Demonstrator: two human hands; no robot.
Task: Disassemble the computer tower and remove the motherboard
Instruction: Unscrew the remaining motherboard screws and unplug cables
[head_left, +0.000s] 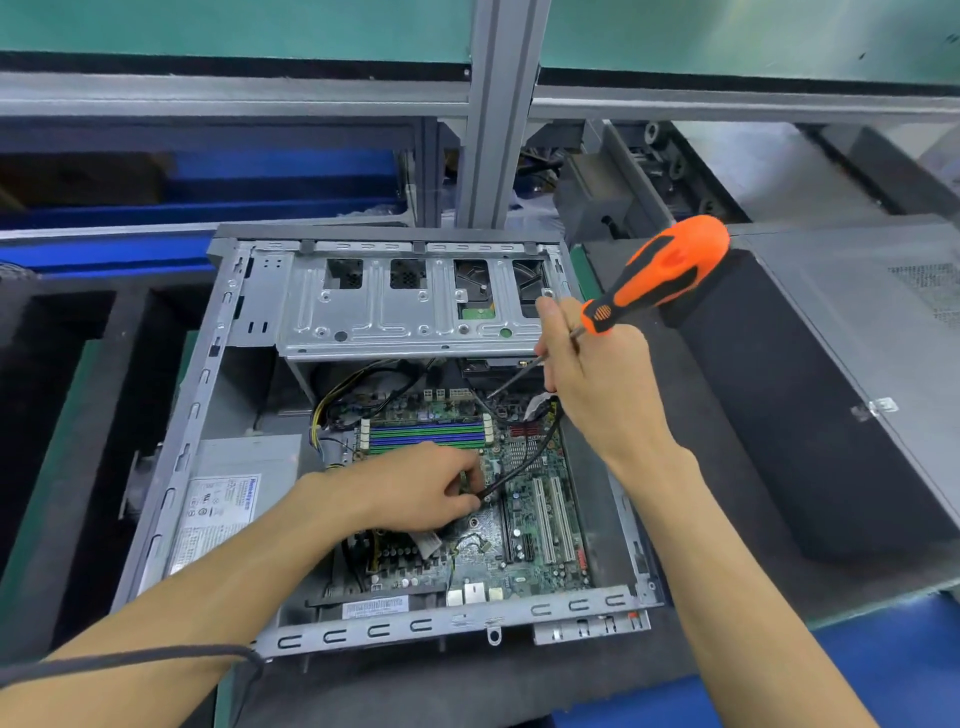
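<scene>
The left hand (415, 488) reaches in from the near left, forearm low across the near rim of the computer tower (171, 467), and its curled fingers pinch the end of a black cable (524, 462) over the middle of the motherboard (540, 545). The right hand (597, 374) comes in from the near right with the wrist raised above the case's right wall; its fingers are closed round the metal shaft of a screwdriver (660, 273), whose orange and black handle sticks up and to the right while the tip points down and left toward the far edge of the board. The tower lies open on its side on the dark counter (753, 415), and the motherboard is inside it, flat on the bottom, right of the grey power supply (228, 493) and near side of the metal drive cage (395, 301). A black panel (810, 426) lies on the counter to the right of the case.
</scene>
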